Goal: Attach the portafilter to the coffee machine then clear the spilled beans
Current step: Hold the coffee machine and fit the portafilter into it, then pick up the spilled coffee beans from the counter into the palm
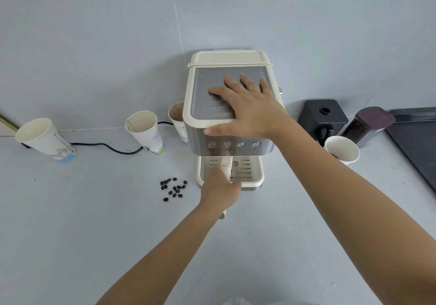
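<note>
A cream and steel coffee machine stands against the wall. My right hand lies flat on its grey top, fingers spread, thumb over the front edge. My left hand is closed around the cream handle of the portafilter, which points out from under the machine's front, above the drip tray. The portafilter's basket end is hidden under the machine. Several dark spilled beans lie scattered on the counter just left of the drip tray.
Three paper cups stand left of the machine, with a black cable running behind them. Right of it are a black grinder, a dark jar, a paper cup holding some beans, and a black tray.
</note>
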